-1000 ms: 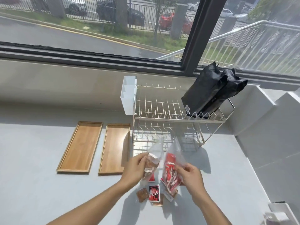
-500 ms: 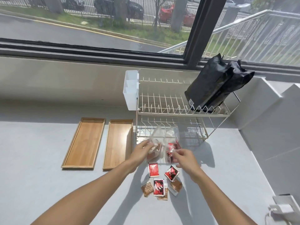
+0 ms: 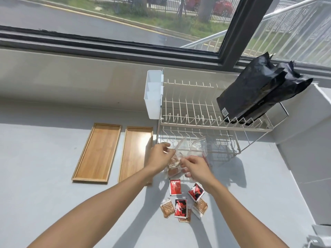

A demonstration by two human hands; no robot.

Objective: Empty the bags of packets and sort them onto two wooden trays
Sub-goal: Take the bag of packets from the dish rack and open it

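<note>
Bright daylight through the window (image 3: 125, 18) — hard shadows, wide-angle bending at edges.

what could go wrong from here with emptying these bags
The red packets and brown packets already lie mixed in one pile on the counter, so more tipped out on top may make sorting slower. Both wooden trays sit off to the left, bare, so packets could scatter further from them. Both hands hold thin clear bags close together; one grip could slip.
</note>
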